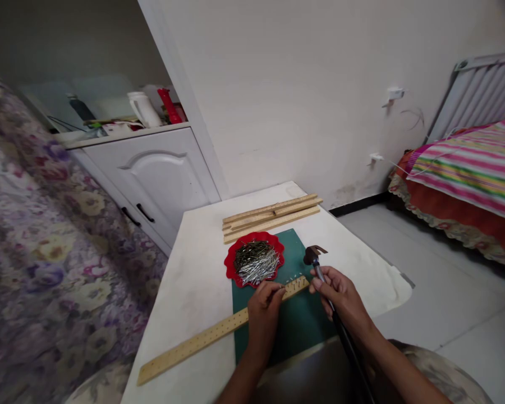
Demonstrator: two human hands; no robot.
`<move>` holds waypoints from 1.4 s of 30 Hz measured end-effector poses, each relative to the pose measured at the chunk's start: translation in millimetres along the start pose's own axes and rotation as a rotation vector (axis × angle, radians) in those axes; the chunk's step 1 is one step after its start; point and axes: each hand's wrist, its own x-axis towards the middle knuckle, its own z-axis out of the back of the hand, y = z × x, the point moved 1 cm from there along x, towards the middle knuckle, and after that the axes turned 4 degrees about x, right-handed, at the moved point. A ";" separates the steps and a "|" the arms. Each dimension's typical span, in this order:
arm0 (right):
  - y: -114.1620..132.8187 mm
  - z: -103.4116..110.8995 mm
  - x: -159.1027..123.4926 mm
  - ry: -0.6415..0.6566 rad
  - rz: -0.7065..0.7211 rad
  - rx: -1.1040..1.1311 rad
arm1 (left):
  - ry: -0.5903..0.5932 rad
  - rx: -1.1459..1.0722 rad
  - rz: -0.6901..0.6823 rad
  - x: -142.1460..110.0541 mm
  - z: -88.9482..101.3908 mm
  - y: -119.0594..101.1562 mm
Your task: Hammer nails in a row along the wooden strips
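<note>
My left hand [264,308] is closed in a pinch above a pale wooden strip [202,339]; whatever is between its fingertips is too small to make out. Several nails [297,282] stand upright in the strip's right end, and rows of small dark marks run along the rest. In my right hand [340,292] is a claw hammer [313,253], gripped partway along its dark handle, with the head raised just beyond the strip's end. Just past my left hand, a red scalloped dish [230,265] holds a heap of dark and silvery nails [258,266].
Under the strip and dish lies a green mat [307,325] on a white table [193,269]. More wooden strips [273,216] lie at the table's far side. A floral curtain [59,269] and white cabinet [160,174] are left; a bed [471,174] is right.
</note>
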 end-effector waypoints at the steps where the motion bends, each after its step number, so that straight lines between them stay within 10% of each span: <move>1: -0.1 -0.4 -0.3 0.003 -0.003 -0.008 | 0.009 0.016 -0.019 -0.1 -2.6 1.2; 42: 8.6 -24.3 -36.3 0.304 -0.147 -0.228 | 0.049 0.222 -0.074 1.4 -20.3 10.4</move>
